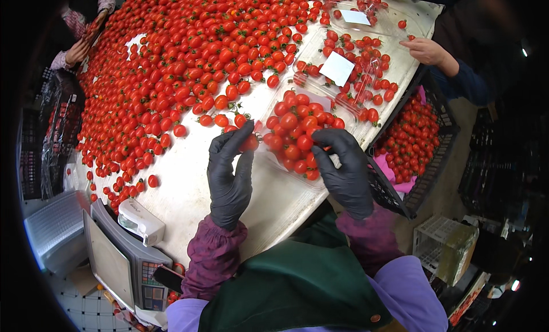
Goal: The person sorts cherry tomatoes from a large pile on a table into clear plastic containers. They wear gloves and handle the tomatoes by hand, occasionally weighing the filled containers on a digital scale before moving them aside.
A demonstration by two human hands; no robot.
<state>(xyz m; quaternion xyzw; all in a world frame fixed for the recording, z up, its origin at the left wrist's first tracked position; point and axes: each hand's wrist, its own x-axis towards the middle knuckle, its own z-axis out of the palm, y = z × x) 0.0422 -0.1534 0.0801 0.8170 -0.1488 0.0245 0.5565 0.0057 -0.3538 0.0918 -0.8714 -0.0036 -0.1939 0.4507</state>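
Both my hands wear black gloves. In front of me a clear plastic clamshell [311,183] lies unlidded, heaped with red cherry tomatoes [294,123]. My left hand [230,172] is at its left side, a single cherry tomato [250,142] pinched between thumb and fingers. At the heap's right edge is my right hand [346,171], its thumb and forefinger curled in around a tomato [305,142] there. The fingertips partly cover the fruit they touch. Beyond the clamshell stand more clear packs with tomatoes and a white label [337,68].
Loose cherry tomatoes [189,58] spread across the white table [191,200]. A scale [128,258] stands at the near left, a small white device [141,220] beside it. A black crate [443,155] of tomatoes sits right. Other people's hands [423,50] reach in at far right and far left.
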